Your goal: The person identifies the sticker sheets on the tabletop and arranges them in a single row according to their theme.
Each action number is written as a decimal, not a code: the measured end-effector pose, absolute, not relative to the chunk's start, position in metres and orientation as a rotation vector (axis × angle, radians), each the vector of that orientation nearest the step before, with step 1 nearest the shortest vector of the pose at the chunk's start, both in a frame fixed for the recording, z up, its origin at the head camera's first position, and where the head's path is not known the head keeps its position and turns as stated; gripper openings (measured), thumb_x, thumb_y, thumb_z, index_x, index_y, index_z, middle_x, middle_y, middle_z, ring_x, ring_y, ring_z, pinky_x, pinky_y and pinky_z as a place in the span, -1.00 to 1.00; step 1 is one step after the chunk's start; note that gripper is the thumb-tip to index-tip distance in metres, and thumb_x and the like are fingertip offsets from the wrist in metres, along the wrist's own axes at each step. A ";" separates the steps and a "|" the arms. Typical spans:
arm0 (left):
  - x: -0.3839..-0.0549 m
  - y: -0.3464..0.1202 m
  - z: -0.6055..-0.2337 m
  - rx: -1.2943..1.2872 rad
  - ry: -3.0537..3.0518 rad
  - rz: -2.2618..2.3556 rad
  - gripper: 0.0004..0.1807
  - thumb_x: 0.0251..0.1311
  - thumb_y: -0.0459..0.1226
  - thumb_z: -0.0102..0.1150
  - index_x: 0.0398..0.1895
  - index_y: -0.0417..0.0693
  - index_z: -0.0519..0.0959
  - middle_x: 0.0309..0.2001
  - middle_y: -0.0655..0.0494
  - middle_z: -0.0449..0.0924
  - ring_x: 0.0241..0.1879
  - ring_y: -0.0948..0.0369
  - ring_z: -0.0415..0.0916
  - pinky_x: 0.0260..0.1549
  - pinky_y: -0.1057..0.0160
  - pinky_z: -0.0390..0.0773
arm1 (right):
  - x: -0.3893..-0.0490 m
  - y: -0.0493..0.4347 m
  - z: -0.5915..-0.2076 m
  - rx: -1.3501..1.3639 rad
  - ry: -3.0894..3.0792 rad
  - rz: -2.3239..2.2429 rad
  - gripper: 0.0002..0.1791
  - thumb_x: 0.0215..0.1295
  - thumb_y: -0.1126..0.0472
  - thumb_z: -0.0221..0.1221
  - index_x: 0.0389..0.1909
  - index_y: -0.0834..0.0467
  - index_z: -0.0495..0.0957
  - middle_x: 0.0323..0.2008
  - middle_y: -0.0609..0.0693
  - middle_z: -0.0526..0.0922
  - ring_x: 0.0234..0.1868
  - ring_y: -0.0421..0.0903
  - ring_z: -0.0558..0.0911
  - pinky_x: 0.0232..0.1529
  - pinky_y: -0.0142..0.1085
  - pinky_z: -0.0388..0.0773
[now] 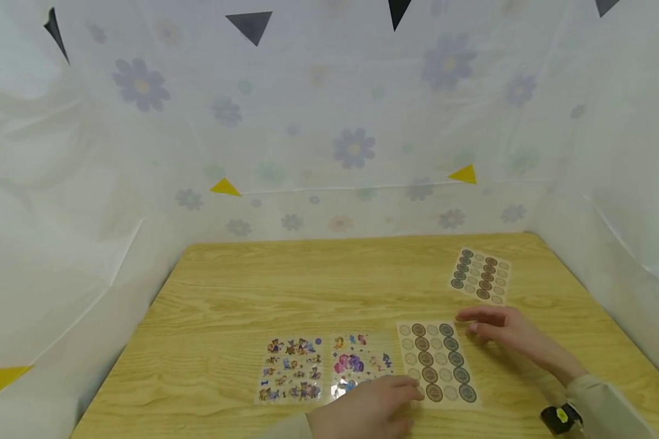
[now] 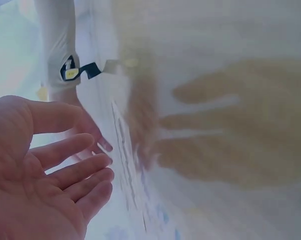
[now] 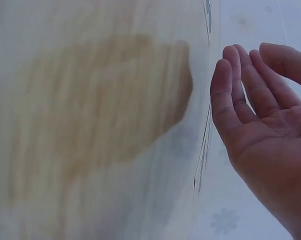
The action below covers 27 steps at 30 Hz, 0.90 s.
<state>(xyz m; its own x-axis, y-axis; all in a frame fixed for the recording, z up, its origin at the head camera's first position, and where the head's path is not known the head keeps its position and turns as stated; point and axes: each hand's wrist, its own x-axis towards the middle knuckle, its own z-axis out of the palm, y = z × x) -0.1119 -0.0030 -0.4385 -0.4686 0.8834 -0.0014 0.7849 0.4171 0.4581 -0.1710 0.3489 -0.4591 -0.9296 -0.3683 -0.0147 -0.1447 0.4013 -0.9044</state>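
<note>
A sheet of round coin-like stickers lies flat on the wooden table, between the two hands. My left hand, fingers extended and relaxed, is at its lower left edge and partly covers a clear sheet of colourful pony stickers. Whether the fingertips touch the coin sheet I cannot tell. At the coin sheet's upper right corner is my right hand, its fingers loosely bent with nothing held. The right wrist view shows that hand's palm bare; the left palm is bare too.
Left of the pony stickers lies a clear sheet of small cartoon dog stickers. Another coin-like sticker sheet rests at the far right, slightly turned. White flowered sheeting walls the table at the back and sides.
</note>
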 end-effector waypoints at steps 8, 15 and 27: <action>-0.132 -0.003 -0.430 1.448 2.508 0.674 -0.60 0.42 -0.22 0.01 0.28 0.01 0.49 0.32 0.18 0.39 0.30 0.30 0.31 0.24 0.38 0.32 | -0.170 0.357 -0.454 -0.522 2.575 -1.516 -0.65 0.43 0.28 0.12 0.16 0.33 0.52 0.04 0.25 0.63 -0.16 -0.01 0.68 -0.25 -0.21 0.66; -0.155 -0.003 -0.421 1.322 2.521 0.694 -0.59 0.45 -0.17 0.02 0.32 0.05 0.46 0.36 0.16 0.35 0.31 0.26 0.31 0.23 0.30 0.37 | -0.167 0.364 -0.449 -0.484 2.691 -1.466 -0.70 0.44 0.29 0.11 0.12 0.31 0.56 0.06 0.22 0.62 -0.08 -0.15 0.66 -0.18 -0.29 0.65; -0.217 -0.003 -0.398 1.219 2.579 0.686 -0.54 0.47 -0.12 0.00 0.36 -0.02 0.39 0.37 0.08 0.35 0.31 0.16 0.33 0.28 0.19 0.34 | -0.165 0.377 -0.448 -0.327 2.840 -1.381 -0.70 0.45 0.30 0.09 0.10 0.34 0.56 0.06 0.30 0.59 -0.12 -0.28 0.63 -0.22 -0.36 0.63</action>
<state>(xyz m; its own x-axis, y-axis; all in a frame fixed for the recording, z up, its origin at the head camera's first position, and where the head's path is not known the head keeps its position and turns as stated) -0.2169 -0.0030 -0.3978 -0.6368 0.7709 0.0104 0.6743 0.5504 0.4924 -0.1655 0.3766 -0.4480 -0.9783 -0.1696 0.1193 -0.1986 0.6008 -0.7744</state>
